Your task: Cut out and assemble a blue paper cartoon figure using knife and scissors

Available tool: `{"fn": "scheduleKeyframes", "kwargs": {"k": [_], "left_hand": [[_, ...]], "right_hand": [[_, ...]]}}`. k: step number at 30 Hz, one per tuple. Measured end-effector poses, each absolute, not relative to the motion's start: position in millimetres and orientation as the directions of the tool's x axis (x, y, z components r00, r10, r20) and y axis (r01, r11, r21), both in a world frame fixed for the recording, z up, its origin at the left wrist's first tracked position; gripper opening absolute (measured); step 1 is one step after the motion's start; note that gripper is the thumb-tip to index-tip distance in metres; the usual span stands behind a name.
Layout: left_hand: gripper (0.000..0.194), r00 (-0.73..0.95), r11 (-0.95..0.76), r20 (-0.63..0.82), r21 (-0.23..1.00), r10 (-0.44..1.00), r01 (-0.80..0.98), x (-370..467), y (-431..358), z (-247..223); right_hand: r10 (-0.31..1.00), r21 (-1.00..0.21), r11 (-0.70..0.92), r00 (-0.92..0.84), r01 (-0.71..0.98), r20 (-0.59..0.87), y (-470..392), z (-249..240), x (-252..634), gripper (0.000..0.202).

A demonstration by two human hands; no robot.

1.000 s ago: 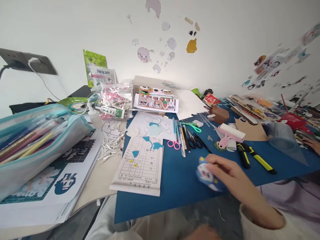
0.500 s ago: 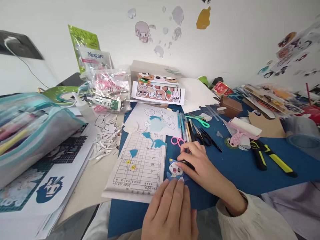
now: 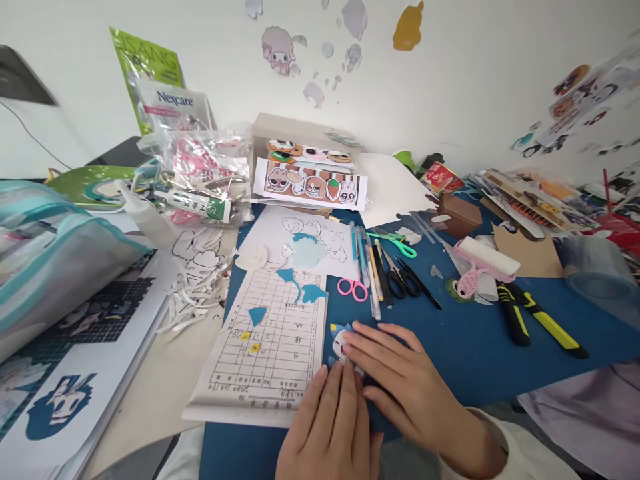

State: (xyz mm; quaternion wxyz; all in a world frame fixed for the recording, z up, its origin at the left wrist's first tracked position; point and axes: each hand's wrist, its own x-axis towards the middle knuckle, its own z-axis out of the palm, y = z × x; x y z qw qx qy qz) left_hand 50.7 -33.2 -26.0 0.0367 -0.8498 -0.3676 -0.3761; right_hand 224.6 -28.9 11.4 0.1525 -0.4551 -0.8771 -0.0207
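A blue cartoon character cutout [image 3: 341, 339] with a yellow patch and a white face lies on the blue mat [image 3: 475, 347]. My left hand [image 3: 330, 420] rests its outstretched fingertips on the cutout's lower edge. From the right, my right hand [image 3: 400, 380] spreads its fingers flat over the right side, hiding much of it. Beside the cutout is a printed form sheet [image 3: 285, 360]. Several blue paper pieces [image 3: 314, 293] and two small yellow pieces [image 3: 255, 348] lie on that sheet.
Beyond the hands lie pink scissors [image 3: 353, 289], black scissors [image 3: 403, 280], green scissors [image 3: 400, 243] and several pens [image 3: 373, 277]. To the right are a pink-handled roller [image 3: 487, 263] and yellow-black pliers [image 3: 550, 323]. White paper scraps [image 3: 200, 283] and a pencil pouch [image 3: 55, 260] occupy the left.
My right hand has gone from bent fingers at the cutout's right to lying flat across it. My left hand stays at the lower edge. The camera view has shifted slightly.
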Motion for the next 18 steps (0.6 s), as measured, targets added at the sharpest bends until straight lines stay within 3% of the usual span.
{"fn": "scheduleKeyframes", "kwargs": {"k": [4, 6, 9, 11, 13, 18], "left_hand": [[0.047, 0.46, -0.717, 0.64, 0.211, 0.615, 0.665, 51.1, -30.1, -21.7], [0.05, 0.504, -0.724, 0.614, 0.167, 0.607, 0.669, 53.8, -24.8, -19.2], [0.06, 0.572, -0.731, 0.552, 0.104, 0.607, 0.675, 60.9, -15.2, -16.9], [0.067, 0.595, -0.728, 0.525, 0.071, 0.609, 0.682, 65.0, -10.7, -16.8], [0.072, 0.621, -0.733, 0.508, 0.029, 0.597, 0.68, 66.9, -8.9, -17.7], [0.075, 0.621, -0.72, 0.497, 0.012, 0.606, 0.693, 64.9, -11.8, -18.9]], "right_hand": [[0.831, -0.03, 0.491, -0.458, 0.871, 0.314, -30.7, 7.6, 238.9, 0.037], [0.841, -0.079, 0.423, -0.359, 0.903, 0.406, -31.0, 9.1, 244.8, 0.031], [0.874, -0.25, 0.22, -0.077, 0.943, 0.479, -23.4, 17.3, 251.9, 0.021], [0.919, -0.337, 0.021, 0.114, 0.941, 0.377, -9.7, 26.3, 255.3, 0.024], [0.945, -0.317, -0.167, 0.243, 0.934, 0.217, 10.3, 36.1, 256.7, 0.025], [0.945, -0.205, -0.305, 0.322, 0.93, 0.055, 59.7, 49.1, 247.4, 0.021]]}}
